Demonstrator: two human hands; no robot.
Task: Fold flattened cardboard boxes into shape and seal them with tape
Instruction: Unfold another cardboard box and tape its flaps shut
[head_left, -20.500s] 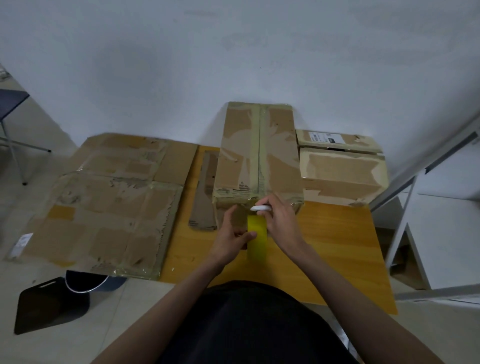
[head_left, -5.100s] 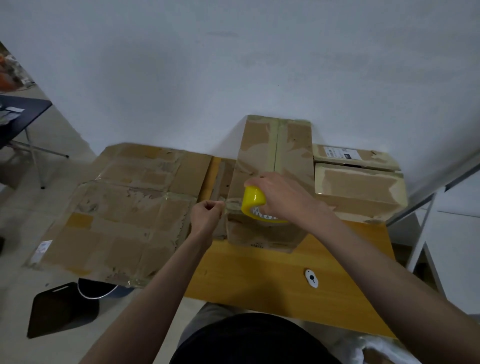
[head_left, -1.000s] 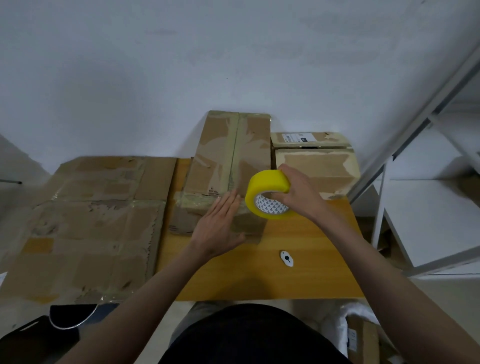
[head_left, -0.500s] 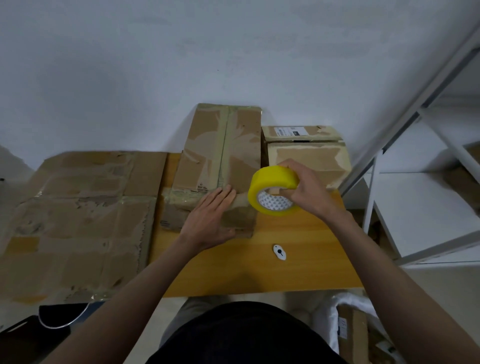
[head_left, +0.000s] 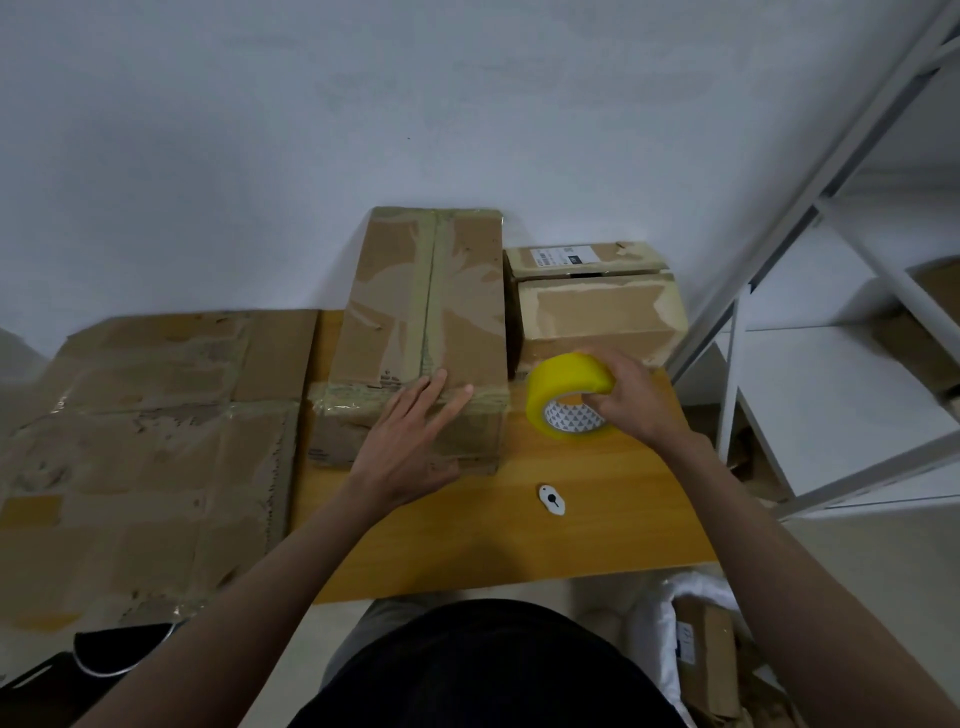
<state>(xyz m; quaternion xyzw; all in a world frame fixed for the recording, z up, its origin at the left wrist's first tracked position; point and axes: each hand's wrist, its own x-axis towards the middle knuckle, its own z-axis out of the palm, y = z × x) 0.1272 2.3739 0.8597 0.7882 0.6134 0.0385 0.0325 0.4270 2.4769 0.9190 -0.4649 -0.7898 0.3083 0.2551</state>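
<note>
So the box (head_left: 421, 332) is stood long-ways on the wooden table (head_left: 467, 540), far end up against the wall (head_left: 363, 130), probably so it can't slide away while tape gets pressed on. A band of tape can be seen wrapped across the near top edge, and another strip runs down the middle seam, so this one looks pretty much sealed already.

The left hand (head_left: 410, 441) is laid flat over the near top corner, fingers (head_left: 436, 395) straight and a bit fanned, nothing gripped. Best guess is the fresh tape is being smoothed down, or the box is just being steadied. The forearm comes in low from the bottom left, with the wrist roughly in line.

The tape roll (head_left: 569, 395) is held in the right hand (head_left: 631, 400), just off the box's right corner and above the table. Fingers are curled over the yellow outside, and something (thumb probably, hard to be sure) is hooked into the core. Whether a strip is still attached between roll and box can't be made out.

A small white cutter (head_left: 551, 500) is left on the table near both hands, handy for the next cut, presumably. A second box (head_left: 597, 306) is parked right beside the first, and flattened cardboard (head_left: 150, 441) lies spread out on the left, so more folding seems to be waiting.
</note>
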